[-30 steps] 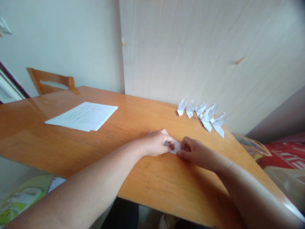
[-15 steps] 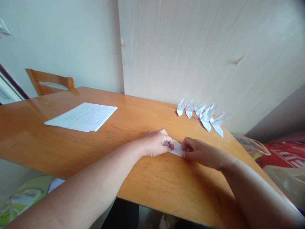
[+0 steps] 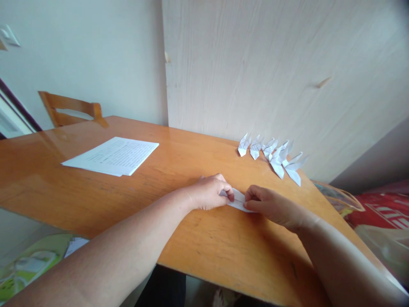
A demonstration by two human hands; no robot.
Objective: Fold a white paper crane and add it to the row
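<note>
The person's left hand (image 3: 211,192) and right hand (image 3: 271,204) meet over a small white folded piece of paper (image 3: 238,199), which lies flat on the glossy orange-brown wooden table (image 3: 79,187), near its front edge and right of centre. The left hand is curled, with thumb and forefinger pinched on the paper's left end. The right hand, fingers bent under, closes on the paper's right end and presses it against the tabletop. Only a narrow strip of the paper shows between the two hands.

Further back, near the table's far right corner, a row of small folded white paper figures (image 3: 275,155) stands in a line, each touching or just beside the next, close to a pale wood-grain panel (image 3: 271,64) that rises behind the table. Well apart from the hands, on the left half of the table, a thin stack of printed white sheets (image 3: 111,155) lies flat. The back of an orange wooden chair (image 3: 70,108) shows beyond the table's far left edge.

Past the table's right edge, lower down, sits a clear plastic bag (image 3: 338,197); something yellowish shows through it, but what it holds cannot be made out. Just beside it lies red printed packaging (image 3: 380,211), also blurred.
</note>
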